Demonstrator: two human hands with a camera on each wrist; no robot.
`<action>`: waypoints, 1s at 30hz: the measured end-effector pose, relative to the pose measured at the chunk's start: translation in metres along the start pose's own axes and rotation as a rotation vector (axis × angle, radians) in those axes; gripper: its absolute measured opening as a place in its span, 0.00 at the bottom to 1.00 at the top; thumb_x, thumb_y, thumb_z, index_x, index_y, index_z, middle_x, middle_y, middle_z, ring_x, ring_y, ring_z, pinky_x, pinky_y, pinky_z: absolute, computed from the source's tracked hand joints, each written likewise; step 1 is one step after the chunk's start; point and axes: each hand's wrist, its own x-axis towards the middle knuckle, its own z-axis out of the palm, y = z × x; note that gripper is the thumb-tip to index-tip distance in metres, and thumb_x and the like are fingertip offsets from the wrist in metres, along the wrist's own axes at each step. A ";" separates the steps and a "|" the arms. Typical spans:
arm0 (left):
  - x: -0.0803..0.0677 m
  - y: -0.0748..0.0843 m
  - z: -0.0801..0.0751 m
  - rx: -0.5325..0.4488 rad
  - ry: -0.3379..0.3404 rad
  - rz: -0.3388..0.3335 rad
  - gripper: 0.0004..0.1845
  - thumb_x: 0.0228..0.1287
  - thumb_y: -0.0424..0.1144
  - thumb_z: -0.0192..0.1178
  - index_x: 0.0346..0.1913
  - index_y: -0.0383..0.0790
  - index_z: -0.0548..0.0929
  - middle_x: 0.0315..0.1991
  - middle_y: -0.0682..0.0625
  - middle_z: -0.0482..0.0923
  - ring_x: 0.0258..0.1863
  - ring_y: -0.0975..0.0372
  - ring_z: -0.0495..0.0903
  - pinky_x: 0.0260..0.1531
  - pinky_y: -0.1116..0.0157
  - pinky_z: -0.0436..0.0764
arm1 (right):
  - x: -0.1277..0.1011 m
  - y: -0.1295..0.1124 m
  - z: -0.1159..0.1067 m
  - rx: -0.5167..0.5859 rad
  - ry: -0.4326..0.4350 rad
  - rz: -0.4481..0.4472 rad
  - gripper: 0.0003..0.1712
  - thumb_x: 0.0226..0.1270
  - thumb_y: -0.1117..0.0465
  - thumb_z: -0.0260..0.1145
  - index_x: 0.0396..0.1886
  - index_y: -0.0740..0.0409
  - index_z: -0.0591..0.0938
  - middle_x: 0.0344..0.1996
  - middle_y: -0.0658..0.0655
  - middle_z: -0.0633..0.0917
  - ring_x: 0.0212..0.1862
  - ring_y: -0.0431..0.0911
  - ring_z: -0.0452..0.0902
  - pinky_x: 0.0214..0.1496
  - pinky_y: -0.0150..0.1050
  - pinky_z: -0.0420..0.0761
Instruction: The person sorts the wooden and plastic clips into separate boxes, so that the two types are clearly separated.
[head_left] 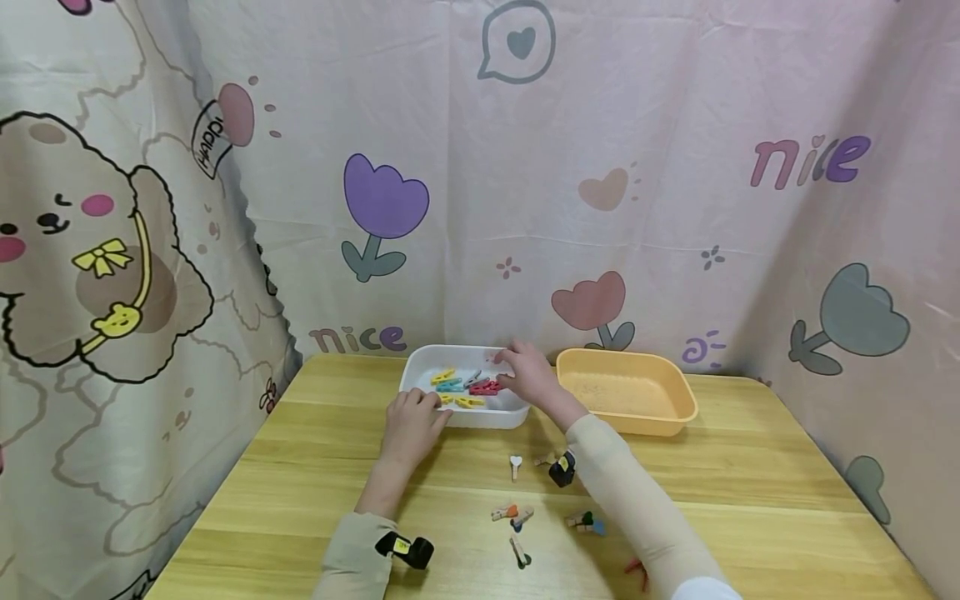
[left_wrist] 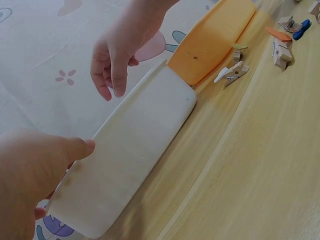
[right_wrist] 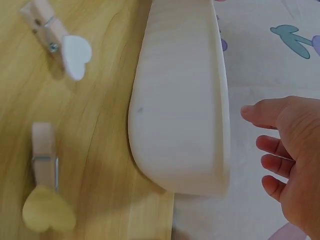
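Observation:
A white tray (head_left: 420,363) stands at the far middle of the wooden table and holds several coloured clothespins, among them a red one (head_left: 486,387) and a yellow one (head_left: 442,377). My left hand (head_left: 429,402) grips the tray's near left rim, with the thumb (left_wrist: 80,147) lying against the wall. My right hand (head_left: 508,367) hovers over the tray's right side, close to the red clothespin. Its fingers (right_wrist: 262,145) are spread and hold nothing. From both wrist views the tray's inside is hidden.
An orange tray (head_left: 678,392) stands just right of the white one. Small wooden clips with heart-shaped ends lie on the near table: a white one (head_left: 514,465), a yellow one (right_wrist: 45,195) and several others (head_left: 513,515). A patterned curtain encloses the table.

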 end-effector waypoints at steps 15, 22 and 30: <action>0.000 0.001 -0.002 -0.009 -0.008 -0.004 0.13 0.61 0.49 0.67 0.38 0.43 0.83 0.37 0.46 0.79 0.41 0.51 0.74 0.49 0.51 0.74 | -0.034 0.011 -0.021 -0.058 0.090 -0.033 0.12 0.58 0.60 0.73 0.42 0.55 0.84 0.41 0.56 0.80 0.46 0.51 0.73 0.48 0.47 0.76; 0.000 0.001 -0.001 -0.006 -0.010 -0.007 0.13 0.61 0.50 0.66 0.39 0.43 0.83 0.38 0.46 0.79 0.41 0.52 0.74 0.49 0.51 0.75 | -0.051 0.015 -0.028 -0.062 0.124 -0.053 0.12 0.57 0.60 0.74 0.41 0.55 0.84 0.40 0.56 0.80 0.45 0.51 0.73 0.49 0.47 0.76; 0.001 0.000 0.002 0.014 -0.006 0.000 0.14 0.60 0.51 0.67 0.39 0.43 0.83 0.37 0.45 0.79 0.41 0.51 0.75 0.48 0.52 0.75 | -0.077 0.023 -0.033 -0.060 0.170 -0.071 0.13 0.53 0.61 0.76 0.38 0.57 0.85 0.36 0.55 0.79 0.42 0.50 0.72 0.45 0.46 0.74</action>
